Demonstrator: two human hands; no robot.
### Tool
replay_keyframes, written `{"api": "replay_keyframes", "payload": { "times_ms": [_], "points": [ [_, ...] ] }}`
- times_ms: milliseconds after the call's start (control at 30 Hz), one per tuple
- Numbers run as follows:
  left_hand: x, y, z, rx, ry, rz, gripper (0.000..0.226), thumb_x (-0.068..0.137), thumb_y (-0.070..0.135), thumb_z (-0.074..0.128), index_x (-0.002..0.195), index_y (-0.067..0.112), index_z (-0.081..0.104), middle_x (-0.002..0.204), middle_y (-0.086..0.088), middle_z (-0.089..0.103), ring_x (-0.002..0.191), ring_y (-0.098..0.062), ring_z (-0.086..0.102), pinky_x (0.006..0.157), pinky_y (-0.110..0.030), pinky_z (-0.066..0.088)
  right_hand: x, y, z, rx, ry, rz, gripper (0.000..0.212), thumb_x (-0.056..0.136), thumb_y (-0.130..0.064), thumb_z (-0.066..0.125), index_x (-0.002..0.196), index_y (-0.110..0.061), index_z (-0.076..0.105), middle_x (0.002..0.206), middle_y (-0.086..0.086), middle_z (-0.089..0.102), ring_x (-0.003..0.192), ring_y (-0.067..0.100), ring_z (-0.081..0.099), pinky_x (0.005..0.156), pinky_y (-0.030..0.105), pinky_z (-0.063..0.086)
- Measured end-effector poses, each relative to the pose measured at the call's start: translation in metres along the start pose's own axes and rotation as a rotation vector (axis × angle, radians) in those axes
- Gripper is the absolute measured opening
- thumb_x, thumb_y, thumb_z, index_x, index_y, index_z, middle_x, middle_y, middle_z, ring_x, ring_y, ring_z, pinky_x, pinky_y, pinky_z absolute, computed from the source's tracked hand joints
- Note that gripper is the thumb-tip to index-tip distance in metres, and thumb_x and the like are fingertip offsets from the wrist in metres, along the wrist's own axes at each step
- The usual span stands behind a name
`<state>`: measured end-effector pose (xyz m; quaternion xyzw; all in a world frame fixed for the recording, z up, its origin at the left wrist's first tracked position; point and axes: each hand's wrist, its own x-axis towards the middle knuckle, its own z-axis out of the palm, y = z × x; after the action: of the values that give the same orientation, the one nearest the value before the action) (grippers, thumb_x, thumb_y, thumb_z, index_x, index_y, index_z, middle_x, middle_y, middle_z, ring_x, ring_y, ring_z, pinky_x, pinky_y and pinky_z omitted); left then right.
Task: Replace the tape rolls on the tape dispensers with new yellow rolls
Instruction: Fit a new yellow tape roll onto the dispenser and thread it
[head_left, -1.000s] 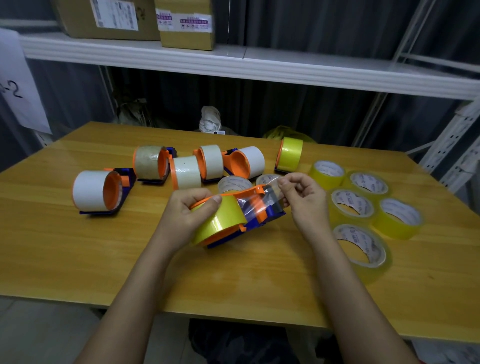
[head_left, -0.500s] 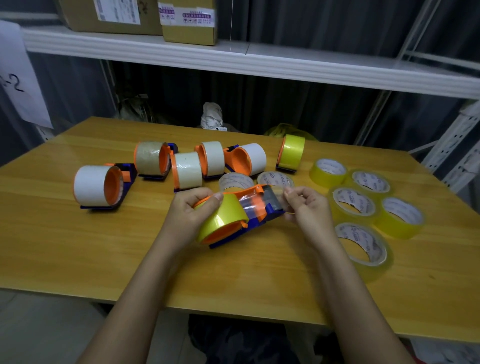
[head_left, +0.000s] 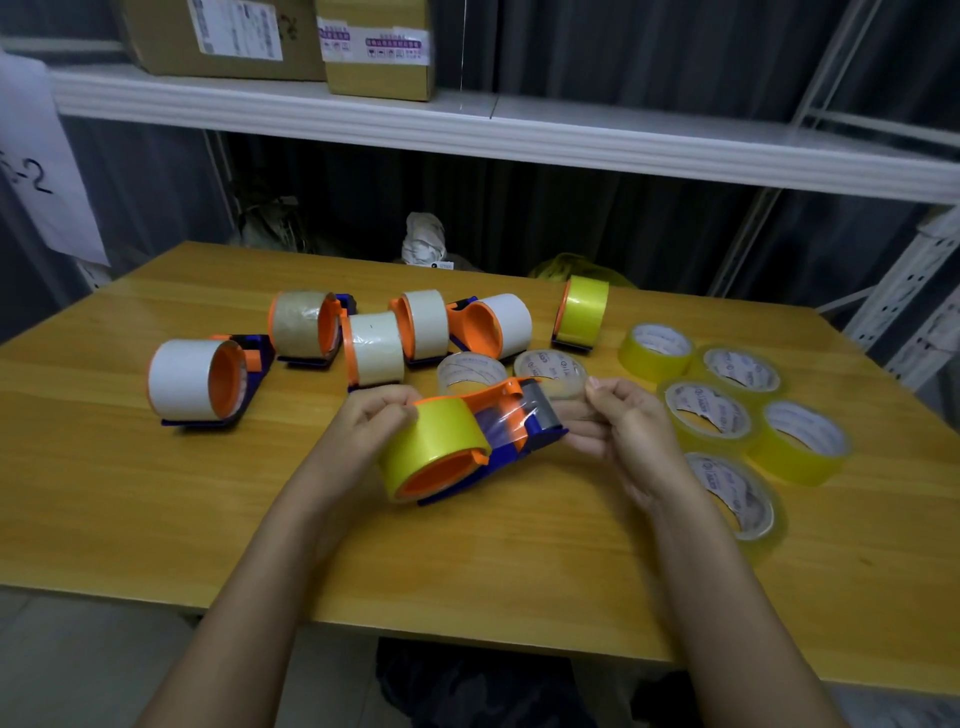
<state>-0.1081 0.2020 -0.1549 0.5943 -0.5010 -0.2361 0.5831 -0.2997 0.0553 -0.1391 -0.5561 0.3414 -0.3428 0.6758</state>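
My left hand (head_left: 366, 428) grips a yellow tape roll (head_left: 434, 444) mounted on an orange and blue dispenser (head_left: 514, 434), held just above the wooden table (head_left: 156, 519). My right hand (head_left: 621, 434) pinches the dispenser's front end, where a clear strip of tape runs over the roller. Several dispensers with white or tan rolls (head_left: 182, 379) lie in a row behind. One dispenser with a yellow roll (head_left: 584, 312) stands at the back. Several loose yellow rolls (head_left: 800, 441) lie flat at the right.
Two loose clear rolls (head_left: 470, 371) lie flat just behind the held dispenser. A white shelf (head_left: 467, 130) with cardboard boxes (head_left: 374, 47) hangs over the table's far edge. A metal rack (head_left: 909, 301) stands at the right.
The held dispenser has tipped so its roll end points more toward me. My right hand has slid from the tape strip to the dispenser's front end.
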Motion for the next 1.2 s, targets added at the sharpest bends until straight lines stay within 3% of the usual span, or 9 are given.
{"api": "replay_keyframes", "payload": {
  "times_ms": [100,167,300,500,633,767,933,1033,1200],
  "points": [
    [0.001,0.0,0.0,0.022,-0.027,-0.043,0.031,0.074,0.044,0.047,0.068,0.015,0.055,0.064,0.006,0.051,0.064,-0.003,0.049,0.061,-0.021,0.039,0.0,-0.003,0.0,-0.001,0.0,-0.023,0.016,0.102,-0.015,0.046,0.089,-0.009,0.053,0.078,0.01,0.075,0.068,0.018,0.073,0.053,0.022,0.055],
    [0.001,0.004,0.005,0.025,0.035,-0.101,0.026,0.086,0.043,0.055,0.072,0.022,0.059,0.063,0.014,0.058,0.062,0.009,0.055,0.061,-0.01,0.042,0.0,-0.001,0.001,-0.017,0.006,-0.049,0.016,0.102,-0.016,0.045,0.089,-0.01,0.053,0.077,0.009,0.075,0.067,0.018,0.073,0.052,0.021,0.055],
    [0.006,0.002,0.008,0.133,0.015,-0.149,0.059,0.066,0.066,0.068,0.083,0.009,0.066,0.076,-0.001,0.068,0.065,-0.003,0.064,0.054,-0.013,0.047,0.003,0.004,0.003,-0.072,0.029,-0.092,0.016,0.102,-0.017,0.044,0.089,-0.012,0.051,0.08,0.01,0.073,0.066,0.015,0.072,0.051,0.019,0.053],
    [0.005,0.008,0.007,0.014,-0.026,-0.154,0.035,0.08,0.041,0.067,0.089,0.006,0.068,0.073,0.005,0.067,0.066,-0.002,0.063,0.056,-0.011,0.045,0.008,0.008,0.003,-0.026,0.063,-0.036,0.017,0.103,-0.016,0.041,0.094,-0.009,0.052,0.076,0.008,0.073,0.064,0.014,0.071,0.051,0.019,0.053],
    [0.003,0.012,0.003,0.017,-0.065,-0.155,0.04,0.078,0.039,0.055,0.093,0.004,0.067,0.074,0.008,0.066,0.068,-0.001,0.062,0.057,-0.009,0.045,0.007,0.008,0.002,-0.027,0.026,-0.02,0.018,0.104,-0.017,0.04,0.093,-0.009,0.052,0.076,0.007,0.074,0.066,0.016,0.072,0.051,0.02,0.053],
    [0.005,0.013,0.003,0.155,-0.016,-0.195,0.043,0.075,0.044,0.049,0.087,0.005,0.063,0.081,0.003,0.059,0.07,0.005,0.055,0.063,-0.021,0.041,0.005,0.007,0.003,-0.058,-0.022,-0.068,0.016,0.103,-0.019,0.043,0.09,-0.011,0.05,0.081,0.013,0.075,0.072,0.023,0.073,0.055,0.024,0.056],
    [0.013,0.01,0.004,0.448,0.038,-0.207,0.045,0.081,0.046,0.041,0.091,0.007,0.061,0.09,-0.013,0.062,0.083,-0.023,0.058,0.064,-0.036,0.042,0.001,0.005,0.006,-0.081,-0.017,-0.16,0.014,0.1,-0.019,0.048,0.09,-0.01,0.051,0.081,0.014,0.074,0.074,0.026,0.074,0.058,0.027,0.058],
    [0.017,0.01,0.01,0.584,0.067,-0.198,0.028,0.097,0.038,0.04,0.093,0.019,0.06,0.09,-0.008,0.063,0.082,-0.02,0.059,0.071,-0.045,0.049,-0.001,0.002,0.01,-0.117,0.023,-0.21,0.013,0.1,-0.019,0.048,0.091,-0.011,0.052,0.083,0.014,0.073,0.073,0.024,0.074,0.059,0.028,0.059],
    [0.017,0.012,0.02,0.692,-0.01,-0.159,0.068,0.076,0.079,0.04,0.13,0.038,0.043,0.115,0.015,0.045,0.102,-0.004,0.044,0.074,-0.027,0.042,-0.003,-0.01,0.017,-0.155,0.034,-0.266,0.014,0.1,-0.021,0.049,0.089,-0.013,0.053,0.076,0.01,0.073,0.07,0.024,0.073,0.061,0.03,0.06]
  ]
}}
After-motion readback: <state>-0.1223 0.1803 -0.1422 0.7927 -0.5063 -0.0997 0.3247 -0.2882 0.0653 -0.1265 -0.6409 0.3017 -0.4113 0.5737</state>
